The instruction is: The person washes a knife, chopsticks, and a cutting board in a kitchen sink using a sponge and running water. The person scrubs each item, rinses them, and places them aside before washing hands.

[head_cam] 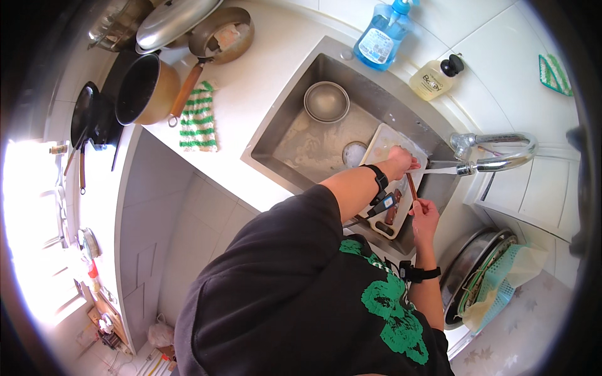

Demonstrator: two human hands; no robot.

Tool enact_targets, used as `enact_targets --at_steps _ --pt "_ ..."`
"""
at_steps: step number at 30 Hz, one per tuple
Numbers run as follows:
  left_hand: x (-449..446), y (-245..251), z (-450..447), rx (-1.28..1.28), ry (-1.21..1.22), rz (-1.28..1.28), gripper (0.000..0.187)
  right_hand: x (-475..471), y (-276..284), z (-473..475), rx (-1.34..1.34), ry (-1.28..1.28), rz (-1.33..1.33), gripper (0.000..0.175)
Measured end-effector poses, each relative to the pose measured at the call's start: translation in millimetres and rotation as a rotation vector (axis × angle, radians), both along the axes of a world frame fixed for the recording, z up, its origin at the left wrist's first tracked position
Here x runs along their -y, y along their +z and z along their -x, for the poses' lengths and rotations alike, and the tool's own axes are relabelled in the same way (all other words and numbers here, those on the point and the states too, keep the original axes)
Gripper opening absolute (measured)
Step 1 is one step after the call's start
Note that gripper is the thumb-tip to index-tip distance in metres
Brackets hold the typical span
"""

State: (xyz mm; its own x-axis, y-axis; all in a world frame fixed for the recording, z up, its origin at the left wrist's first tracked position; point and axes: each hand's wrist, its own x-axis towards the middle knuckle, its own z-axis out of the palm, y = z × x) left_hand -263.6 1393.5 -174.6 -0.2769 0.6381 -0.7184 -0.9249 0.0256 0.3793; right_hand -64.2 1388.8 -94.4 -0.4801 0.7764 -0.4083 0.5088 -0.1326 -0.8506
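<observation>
Thin reddish-brown chopsticks [412, 187] slant over the sink; how many there are is hard to tell. Their lower end is pinched by my right hand [426, 215]. At their upper end my left hand [400, 160] has its fingers closed around them, partly hidden from above. A stream of water [439, 171] from the chrome faucet [510, 164] runs onto that end. Below both hands a white cutting board [377, 141] leans in the stainless steel sink [301, 136]. On the board lies a knife with a brown riveted handle [392, 209], its blade mostly hidden by my left arm.
In the sink are a metal bowl [327, 102] and the drain [354, 154]. Behind stand a blue soap bottle [382, 40] and a yellowish pump bottle [431, 80]. A saucepan [153, 91], a frying pan [240, 44] and a striped cloth [198, 120] occupy the left counter. Basins [465, 277] stack at right.
</observation>
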Motion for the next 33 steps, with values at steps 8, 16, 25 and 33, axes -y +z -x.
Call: enact_targets --at_steps 8,16,25,33 --pt "53.4 17.3 39.4 -0.368 -0.297 0.171 0.019 -27.9 10.0 6.9 -0.156 -0.117 0.278 0.019" --pt "137.6 46.6 62.9 -0.566 -0.845 0.013 0.027 -68.5 -78.4 84.8 -0.316 -0.543 0.269 0.023" --pt "135.7 67.4 13.9 -1.004 -0.726 0.275 0.032 -3.4 -69.9 155.3 -0.728 -0.588 1.110 0.024" --pt "127.8 75.0 -3.4 -0.759 -0.830 0.163 0.024 -26.2 -77.8 118.6 -0.667 -0.658 0.835 0.025"
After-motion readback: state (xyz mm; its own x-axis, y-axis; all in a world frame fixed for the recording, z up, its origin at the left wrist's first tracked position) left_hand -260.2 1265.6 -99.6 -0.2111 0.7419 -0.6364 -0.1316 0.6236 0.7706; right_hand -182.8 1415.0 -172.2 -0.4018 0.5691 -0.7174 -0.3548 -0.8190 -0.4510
